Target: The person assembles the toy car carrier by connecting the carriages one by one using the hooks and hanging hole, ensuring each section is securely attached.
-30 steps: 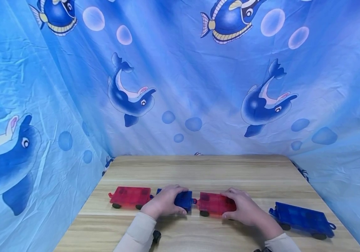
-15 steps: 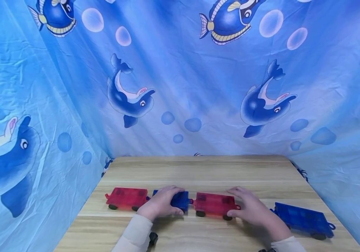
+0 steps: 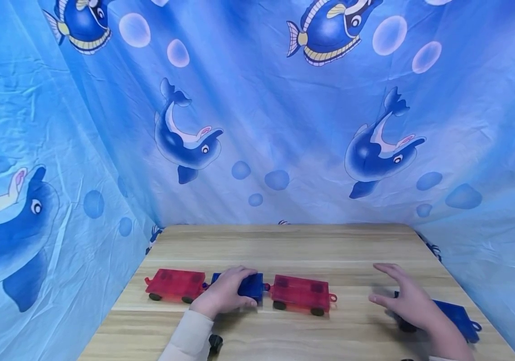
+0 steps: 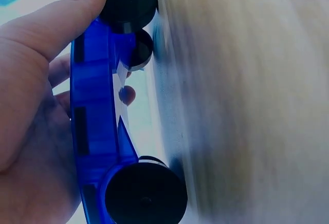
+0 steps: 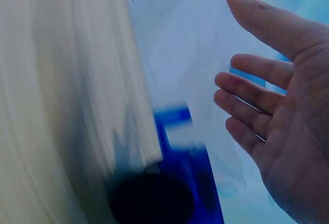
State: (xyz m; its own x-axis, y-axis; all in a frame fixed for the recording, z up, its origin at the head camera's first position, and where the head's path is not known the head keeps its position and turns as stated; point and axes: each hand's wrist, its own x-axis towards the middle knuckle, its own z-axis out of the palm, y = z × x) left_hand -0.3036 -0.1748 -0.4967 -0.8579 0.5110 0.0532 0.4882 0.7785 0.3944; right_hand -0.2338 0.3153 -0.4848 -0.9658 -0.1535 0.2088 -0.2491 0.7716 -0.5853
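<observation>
A blue toy train car [image 3: 252, 287] sits between two red ones, coupled in a row on the table. My left hand [image 3: 225, 295] grips it from above, thumb on the near side and fingers over the far side; black wheels show beneath it in the left wrist view. To its left stands a red toy train car [image 3: 177, 285], to its right another red toy train car [image 3: 301, 293] with a free loop. My right hand [image 3: 413, 303], fingers spread and holding nothing, hovers above a second blue toy train car [image 3: 457, 317], partly covering it.
The wooden table [image 3: 284, 245] has edges at the back and both sides. Behind it hangs a blue curtain [image 3: 257, 125] printed with dolphins and fish. A small black object [image 3: 215, 344] sits by the left sleeve.
My right hand has let go of the right-hand red train car and moved right, over the separate blue one. The coupled row has slid slightly left with my left hand.
</observation>
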